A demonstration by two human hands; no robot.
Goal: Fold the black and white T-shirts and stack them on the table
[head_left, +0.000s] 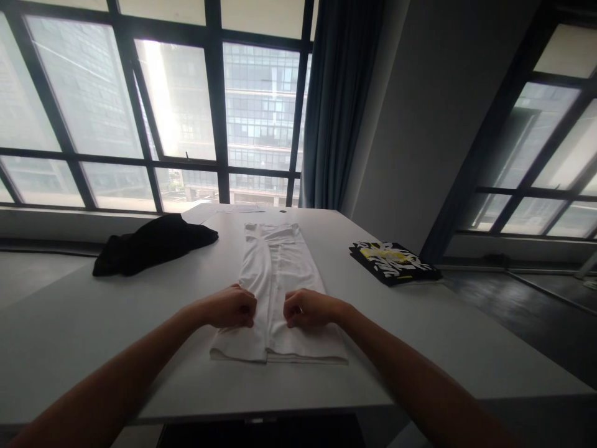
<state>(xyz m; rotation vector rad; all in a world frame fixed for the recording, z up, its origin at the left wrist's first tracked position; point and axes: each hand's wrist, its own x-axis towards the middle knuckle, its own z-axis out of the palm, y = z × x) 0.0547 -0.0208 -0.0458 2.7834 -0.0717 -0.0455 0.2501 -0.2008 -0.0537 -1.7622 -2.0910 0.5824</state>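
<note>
A white garment (pixel 275 274), folded into a long strip, lies flat on the table with its hem edges toward me. Its exact kind is not clear from the folds. My left hand (pixel 234 306) is closed on the cloth near the left side of the strip, a little above the hem. Level with it, my right hand (pixel 308 308) is closed on the right part, thumb and fingers curled together against the fabric. The fingertips of both hands are partly hidden. A lengthwise fold edge runs between the hands, and wrinkles cross the far end.
A black garment (pixel 156 242) lies bunched on the left of the white table (pixel 186 373). On the right edge sits a folded stack of black clothing (pixel 392 261) with a white and yellow print. Papers (pixel 233 209) lie at the far end, before windows and a dark curtain (pixel 342 106).
</note>
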